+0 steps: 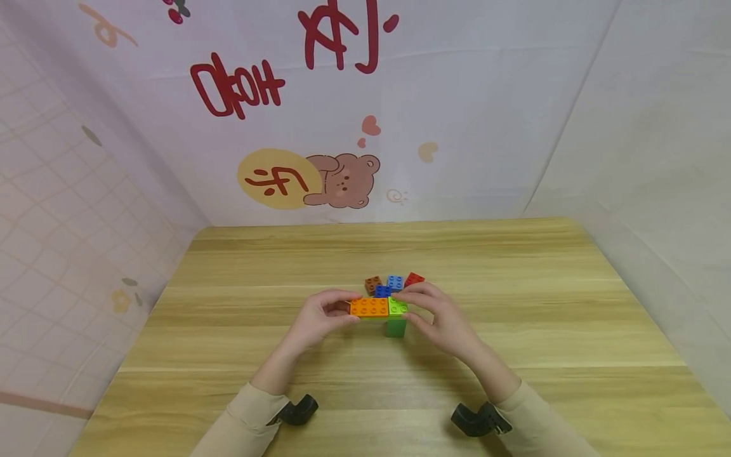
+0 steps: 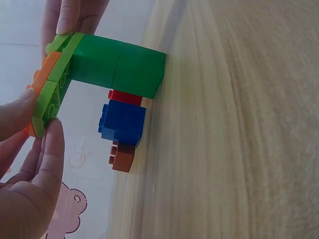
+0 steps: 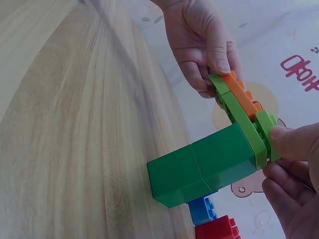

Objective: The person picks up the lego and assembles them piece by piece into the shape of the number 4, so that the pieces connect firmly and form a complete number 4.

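A toy-brick build stands on the table: two dark green bricks stacked as a column, topped by flat light green bricks that reach out to the left. On this overhang lies an orange brick with studs up. My left hand pinches the overhang's free end, thumb and fingers on the orange brick and the light green one under it. A small light green brick sits above the column beside the orange brick, slightly tilted in the right wrist view. My right hand pinches it between thumb and fingers.
Just behind the build are a brown brick, a dark blue brick, a light blue brick and a red brick. Beyond the wooden table hangs a printed white cloth. Black curved mounts sit at both wrists.
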Demonstrator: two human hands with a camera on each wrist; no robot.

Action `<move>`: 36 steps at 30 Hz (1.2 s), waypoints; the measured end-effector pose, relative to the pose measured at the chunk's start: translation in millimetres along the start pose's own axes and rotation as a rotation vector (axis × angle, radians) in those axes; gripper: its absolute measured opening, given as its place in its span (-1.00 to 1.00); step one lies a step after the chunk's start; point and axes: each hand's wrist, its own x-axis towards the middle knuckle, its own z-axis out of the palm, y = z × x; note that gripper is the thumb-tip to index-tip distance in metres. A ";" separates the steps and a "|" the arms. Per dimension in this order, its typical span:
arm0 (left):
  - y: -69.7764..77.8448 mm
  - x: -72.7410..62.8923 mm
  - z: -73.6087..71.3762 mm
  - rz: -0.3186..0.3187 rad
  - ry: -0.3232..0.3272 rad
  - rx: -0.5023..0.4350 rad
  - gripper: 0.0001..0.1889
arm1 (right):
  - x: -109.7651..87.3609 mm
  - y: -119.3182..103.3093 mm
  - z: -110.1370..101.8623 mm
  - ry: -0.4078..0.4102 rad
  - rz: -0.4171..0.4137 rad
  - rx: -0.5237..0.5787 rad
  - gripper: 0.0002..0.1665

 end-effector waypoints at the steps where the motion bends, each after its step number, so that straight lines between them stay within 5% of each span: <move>1: 0.3 -0.1 0.1 0.000 0.001 0.001 -0.61 | -0.1 0.2 0.0 0.000 -0.001 -0.001 -0.57; 36: 1.0 1.1 -0.3 -0.008 -0.012 0.002 -0.60 | 1.9 -1.0 -0.8 -0.013 0.019 0.023 -0.59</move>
